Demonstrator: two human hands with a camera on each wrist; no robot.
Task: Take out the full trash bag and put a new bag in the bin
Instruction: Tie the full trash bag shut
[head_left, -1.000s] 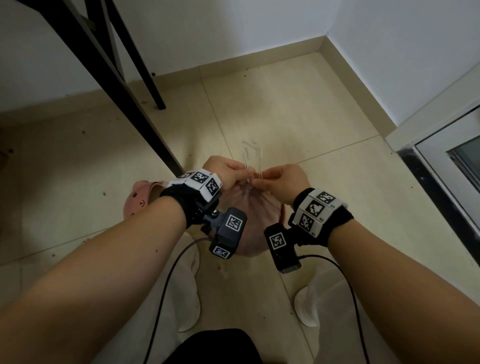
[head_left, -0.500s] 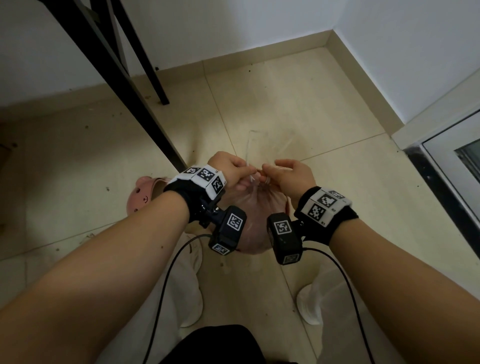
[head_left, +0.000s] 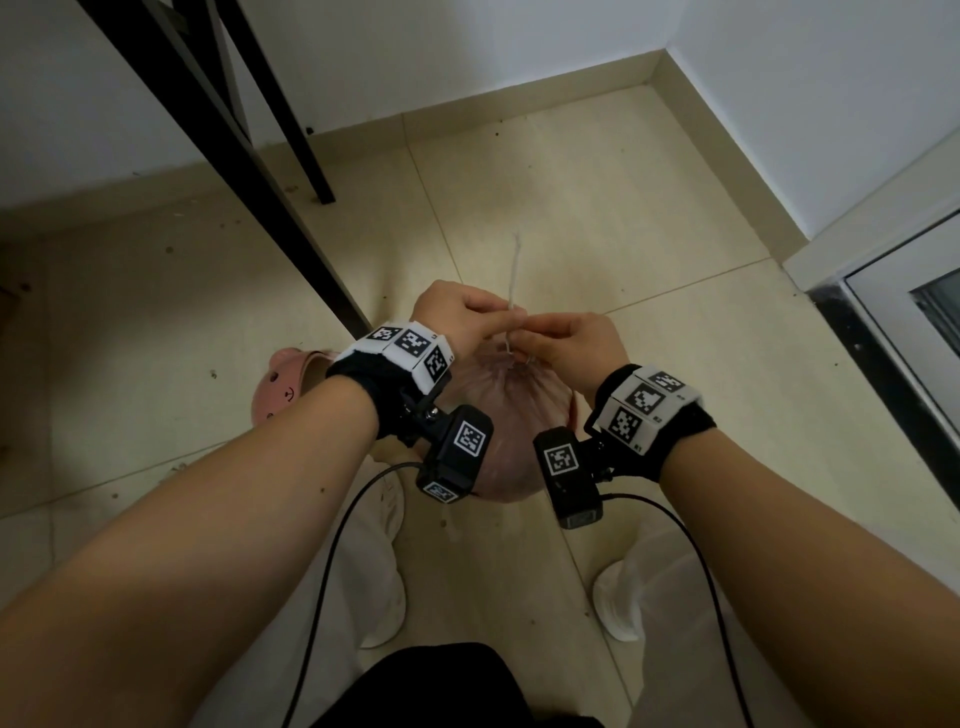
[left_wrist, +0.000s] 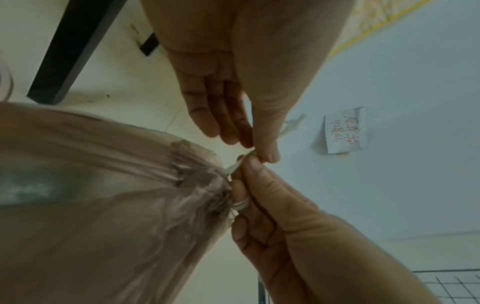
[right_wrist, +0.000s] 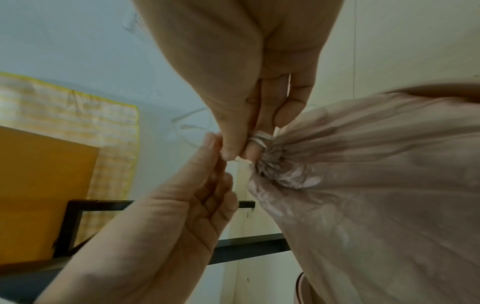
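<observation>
- Right hand (head_left: 569, 349): its grip is narrow, thumb and forefinger pinching the white drawstring (left_wrist: 240, 164); a loop of the same drawstring is wound round one finger (right_wrist: 255, 142) right at the bag's neck.
- Left hand (head_left: 462, 317): its grip is likewise narrow, thumb and forefinger pinching the drawstring just beside the right hand's fingertips; the other fingers lie loosely extended.
- Free end of the drawstring: rises above the two hands in the head view.
- Full trash bag (head_left: 514, 415): translucent pinkish, its mouth gathered into tight pleats directly beneath the two hands; it bulges below them, between the two wrists and above the tiled floor (head_left: 597, 197).
- Pink bin (head_left: 285, 384): only partly visible, to the left of the bag and behind the left wrist.
- Black table legs (head_left: 249, 171): stand on the floor beyond the left hand.
- Handwritten note (left_wrist: 345, 131): stuck on the white wall.
</observation>
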